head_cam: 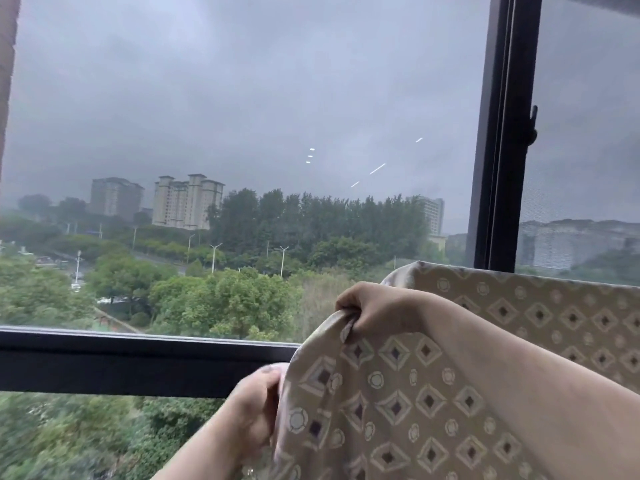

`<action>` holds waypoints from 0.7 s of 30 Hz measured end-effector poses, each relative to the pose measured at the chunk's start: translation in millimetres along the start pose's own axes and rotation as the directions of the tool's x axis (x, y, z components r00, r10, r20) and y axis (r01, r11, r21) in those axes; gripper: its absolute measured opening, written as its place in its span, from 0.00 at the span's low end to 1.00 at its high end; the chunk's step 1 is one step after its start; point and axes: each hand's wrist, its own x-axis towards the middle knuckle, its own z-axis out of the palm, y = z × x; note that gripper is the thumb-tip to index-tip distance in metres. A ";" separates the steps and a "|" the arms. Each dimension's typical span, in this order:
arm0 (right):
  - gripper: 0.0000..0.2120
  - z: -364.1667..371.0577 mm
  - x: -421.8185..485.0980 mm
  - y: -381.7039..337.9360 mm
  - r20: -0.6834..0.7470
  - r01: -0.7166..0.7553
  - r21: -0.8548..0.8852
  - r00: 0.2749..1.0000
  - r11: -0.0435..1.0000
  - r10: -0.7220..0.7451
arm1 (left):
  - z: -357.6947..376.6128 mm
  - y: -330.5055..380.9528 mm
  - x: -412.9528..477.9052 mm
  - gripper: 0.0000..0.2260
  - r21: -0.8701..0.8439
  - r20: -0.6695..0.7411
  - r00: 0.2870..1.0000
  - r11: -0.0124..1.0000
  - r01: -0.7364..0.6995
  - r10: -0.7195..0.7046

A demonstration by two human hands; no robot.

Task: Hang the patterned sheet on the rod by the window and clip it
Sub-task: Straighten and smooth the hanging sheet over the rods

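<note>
Right, both hands gripped the patterned sheet (pixel 433 403) by the window frame (pixel 502 133): right hand (pixel 374 308) bunching its upper edge, left hand (pixel 256 407) pinching lower down.

A beige patterned sheet (pixel 433 393), printed with diamonds and small rings, hangs in folds before the window (pixel 242 133), low and to its right. Its upper edge runs level just below the window's dark upright frame.

Sheet (pixel 398 393) in both hands, before window (pixel 242 133).
</note>
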 end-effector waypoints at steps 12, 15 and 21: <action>0.13 -3.4 40.4 -8.3 -0.142 -0.079 -0.160 0.988 0.984 0.056 | -28.2 182.1 0.7 0.08 0.309 -0.311 0.821 0.868 -0.389 0.478; 0.08 -9.3 59.2 -7.4 -0.182 -0.080 -0.242 0.983 0.967 0.036 | -34.6 203.4 3.5 0.10 0.363 -0.345 0.763 0.827 -0.429 0.547; 0.16 -29.5 78.6 5.4 -0.338 -0.055 0.003 0.940 0.998 0.053 | -50.8 236.2 3.5 0.13 0.692 -0.270 0.874 0.713 -0.116 0.404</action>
